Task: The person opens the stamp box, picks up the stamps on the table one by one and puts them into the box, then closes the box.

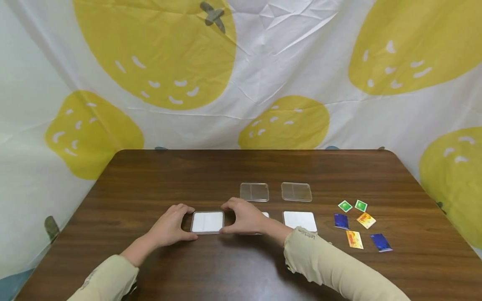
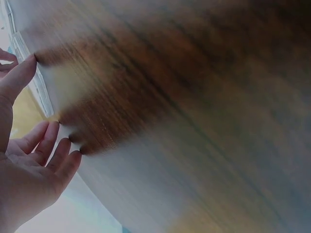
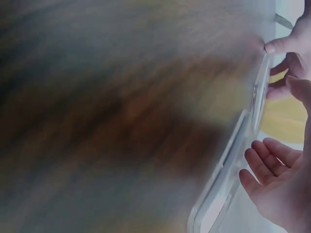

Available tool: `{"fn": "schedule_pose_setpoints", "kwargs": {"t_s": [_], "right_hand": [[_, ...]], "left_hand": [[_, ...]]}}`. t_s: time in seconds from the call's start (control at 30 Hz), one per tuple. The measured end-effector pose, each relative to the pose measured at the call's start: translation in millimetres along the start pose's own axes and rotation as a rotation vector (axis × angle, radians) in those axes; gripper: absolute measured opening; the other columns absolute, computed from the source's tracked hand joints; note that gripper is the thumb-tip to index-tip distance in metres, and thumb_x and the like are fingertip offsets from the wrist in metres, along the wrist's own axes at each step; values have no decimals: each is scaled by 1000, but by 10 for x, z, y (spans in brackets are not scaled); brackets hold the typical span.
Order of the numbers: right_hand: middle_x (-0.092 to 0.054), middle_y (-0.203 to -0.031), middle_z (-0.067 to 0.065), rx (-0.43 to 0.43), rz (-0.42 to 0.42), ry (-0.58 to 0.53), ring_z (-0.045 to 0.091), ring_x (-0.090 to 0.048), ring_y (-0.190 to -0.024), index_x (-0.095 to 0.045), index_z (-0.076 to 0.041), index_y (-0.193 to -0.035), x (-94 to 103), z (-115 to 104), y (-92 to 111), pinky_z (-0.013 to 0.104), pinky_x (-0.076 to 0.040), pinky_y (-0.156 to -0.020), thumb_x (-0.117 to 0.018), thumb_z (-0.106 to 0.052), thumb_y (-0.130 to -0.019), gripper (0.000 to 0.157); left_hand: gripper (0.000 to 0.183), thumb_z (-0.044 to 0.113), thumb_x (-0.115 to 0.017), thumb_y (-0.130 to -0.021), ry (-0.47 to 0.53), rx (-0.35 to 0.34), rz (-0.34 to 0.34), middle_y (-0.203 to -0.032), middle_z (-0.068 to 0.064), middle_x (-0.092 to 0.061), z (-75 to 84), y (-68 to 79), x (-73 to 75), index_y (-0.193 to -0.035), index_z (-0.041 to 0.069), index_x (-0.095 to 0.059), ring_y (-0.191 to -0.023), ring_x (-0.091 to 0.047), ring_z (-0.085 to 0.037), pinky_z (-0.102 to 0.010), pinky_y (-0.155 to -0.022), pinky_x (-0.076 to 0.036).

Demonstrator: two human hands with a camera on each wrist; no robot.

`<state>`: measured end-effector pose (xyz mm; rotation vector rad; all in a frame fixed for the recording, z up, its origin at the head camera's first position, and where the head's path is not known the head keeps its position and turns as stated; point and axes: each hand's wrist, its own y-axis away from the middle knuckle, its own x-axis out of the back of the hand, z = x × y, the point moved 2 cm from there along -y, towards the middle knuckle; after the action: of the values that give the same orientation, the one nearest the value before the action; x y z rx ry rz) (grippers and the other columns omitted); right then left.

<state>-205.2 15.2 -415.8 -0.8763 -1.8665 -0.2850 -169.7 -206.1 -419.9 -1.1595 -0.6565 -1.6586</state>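
Observation:
A clear plastic case [image 1: 208, 222] with a white inside lies on the table, between my two hands. My left hand [image 1: 170, 225] is at its left side, thumb and fingers spread about the near and far corners. In the left wrist view, the left fingertips [image 2: 53, 126] reach the tabletop. My right hand [image 1: 246, 217] is at the right side, thumb and fingers apart; firm contact with the case cannot be made out. It covers most of a second white-filled case [image 1: 265, 214]. Farther right lies a third such case [image 1: 300, 220].
Two clear lids [image 1: 254, 192] [image 1: 296, 192] lie behind the cases. To the right are two green squares [image 1: 344, 205], two orange-yellow packets [image 1: 354, 239] and two blue packets [image 1: 381, 242]. A lemon-print cloth [image 1: 188, 129] hangs behind the brown wooden table [image 1: 180, 167].

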Motion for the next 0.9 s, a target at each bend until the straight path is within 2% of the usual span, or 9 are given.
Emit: {"fn": "schedule_pose_setpoints", "kwargs": {"t_s": [0.27, 0.5, 0.67, 0.9], "right_hand": [[-58, -95, 4, 3, -8, 116, 17, -54, -90, -62, -1, -105, -83, -36, -56, 27, -46, -80, -76, -39, -61, 59], [-57, -93, 3, -35, -21, 217, 17, -54, -88, -63, -3, -103, -78, -110, -90, 26, -47, -78, -76, -42, -60, 60], [-56, -90, 1, -36, -20, 250, 16, -53, -85, -65, -5, -101, -98, -112, -105, 26, -47, -75, -76, -43, -59, 58], [-57, -88, 0, -24, 1, 242, 16, -54, -83, -65, -6, -98, -105, -91, -99, 26, -47, -74, -76, -42, -58, 55]], "left_hand": [[62, 32, -81, -62, 2, 2, -8, -104, -9, -58, 12, -15, 7, -109, -1, -57, -101, -51, -28, -43, -88, -42], [62, 32, -81, -62, 4, 9, 0, -105, -9, -58, -2, -12, 12, -109, -1, -57, -103, -51, -29, -43, -89, -42], [62, 32, -81, -62, 3, 4, 11, -104, -9, -58, -12, -7, -1, -109, 0, -57, -103, -51, -29, -44, -89, -42], [62, 31, -82, -62, 10, 5, 17, -104, -9, -58, -19, -16, -24, -109, -1, -57, -103, -51, -29, -44, -88, -42]]}}
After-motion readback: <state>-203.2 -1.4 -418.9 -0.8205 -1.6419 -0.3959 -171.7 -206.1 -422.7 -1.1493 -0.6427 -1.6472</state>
